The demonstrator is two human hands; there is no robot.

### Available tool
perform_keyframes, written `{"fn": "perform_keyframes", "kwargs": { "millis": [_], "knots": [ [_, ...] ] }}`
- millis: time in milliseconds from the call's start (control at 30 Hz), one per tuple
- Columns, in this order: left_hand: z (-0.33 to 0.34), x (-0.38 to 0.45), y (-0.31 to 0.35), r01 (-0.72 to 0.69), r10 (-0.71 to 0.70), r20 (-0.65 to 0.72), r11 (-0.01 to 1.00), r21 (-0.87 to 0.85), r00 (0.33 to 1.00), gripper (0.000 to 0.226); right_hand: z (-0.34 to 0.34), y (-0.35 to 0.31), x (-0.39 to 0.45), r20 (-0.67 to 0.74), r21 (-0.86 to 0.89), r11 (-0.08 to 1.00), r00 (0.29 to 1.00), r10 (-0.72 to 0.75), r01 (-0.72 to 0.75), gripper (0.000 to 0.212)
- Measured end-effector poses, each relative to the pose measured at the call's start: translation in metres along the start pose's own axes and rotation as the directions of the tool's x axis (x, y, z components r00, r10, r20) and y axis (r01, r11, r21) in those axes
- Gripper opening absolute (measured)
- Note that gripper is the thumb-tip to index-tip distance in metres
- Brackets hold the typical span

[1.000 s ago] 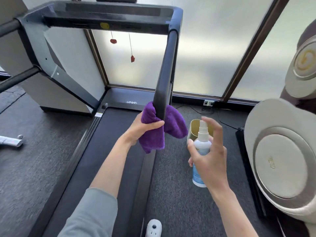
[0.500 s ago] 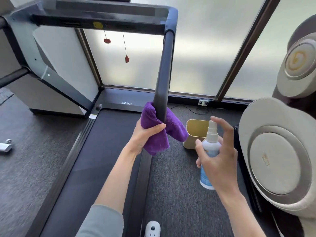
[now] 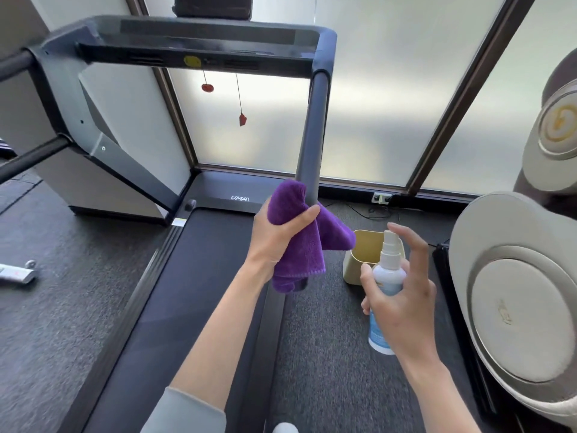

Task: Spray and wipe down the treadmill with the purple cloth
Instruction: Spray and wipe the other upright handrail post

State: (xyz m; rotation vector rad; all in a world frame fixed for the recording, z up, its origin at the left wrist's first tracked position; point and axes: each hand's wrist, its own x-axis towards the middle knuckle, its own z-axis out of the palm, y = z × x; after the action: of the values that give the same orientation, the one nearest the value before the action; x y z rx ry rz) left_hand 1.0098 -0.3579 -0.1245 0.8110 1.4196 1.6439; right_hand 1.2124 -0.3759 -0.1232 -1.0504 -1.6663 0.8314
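Note:
A dark treadmill (image 3: 199, 307) fills the middle, with its console bar across the top and its right handrail (image 3: 313, 132) running down toward me. My left hand (image 3: 274, 232) grips the purple cloth (image 3: 299, 245), which is wrapped around the lower end of that handrail. To the right, my right hand (image 3: 402, 301) holds a white spray bottle (image 3: 385, 279) with a blue label upright, the index finger raised above the nozzle. The bottle is apart from the rail.
A small beige bin (image 3: 363, 254) stands on the carpet right of the treadmill. A large cream massage chair (image 3: 515, 307) crowds the right side. A frosted window (image 3: 390, 104) is behind. A red safety clip (image 3: 242, 119) hangs from the console. A white device (image 3: 18, 273) lies on the floor at left.
My left hand has kept the cloth on the lower handrail, shifting slightly. The right hand with the bottle has drifted a little right and lower. The view has tilted downward.

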Motion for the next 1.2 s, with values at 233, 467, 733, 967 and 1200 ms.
{"fn": "perform_keyframes", "kwargs": {
  "millis": [233,467,733,967,1200],
  "knots": [
    [0.012,0.045,0.036,0.075,-0.064,-0.056,0.971,0.226,0.996,0.067,0.008,0.012,0.022,0.010,0.021,1.000,1.000,0.001,-0.001,0.067],
    [0.032,0.112,0.060,0.127,-0.123,-0.036,0.902,0.412,0.992,0.073,-0.002,0.043,0.060,0.031,0.121,0.993,0.999,-0.010,0.006,0.068],
    [0.048,0.140,0.072,0.193,-0.170,-0.093,0.817,0.544,0.981,0.076,-0.017,0.073,0.138,0.243,0.176,0.983,0.966,-0.091,0.048,0.067],
    [0.059,0.145,0.076,0.233,-0.193,-0.130,0.806,0.545,0.973,0.047,-0.002,0.087,0.187,0.373,0.237,0.969,0.915,-0.152,0.064,0.064],
    [0.069,0.191,0.078,0.262,-0.203,-0.167,0.789,0.555,0.965,0.042,0.022,0.109,0.235,0.392,0.278,0.956,0.899,-0.197,0.088,0.065]
  ]
}}
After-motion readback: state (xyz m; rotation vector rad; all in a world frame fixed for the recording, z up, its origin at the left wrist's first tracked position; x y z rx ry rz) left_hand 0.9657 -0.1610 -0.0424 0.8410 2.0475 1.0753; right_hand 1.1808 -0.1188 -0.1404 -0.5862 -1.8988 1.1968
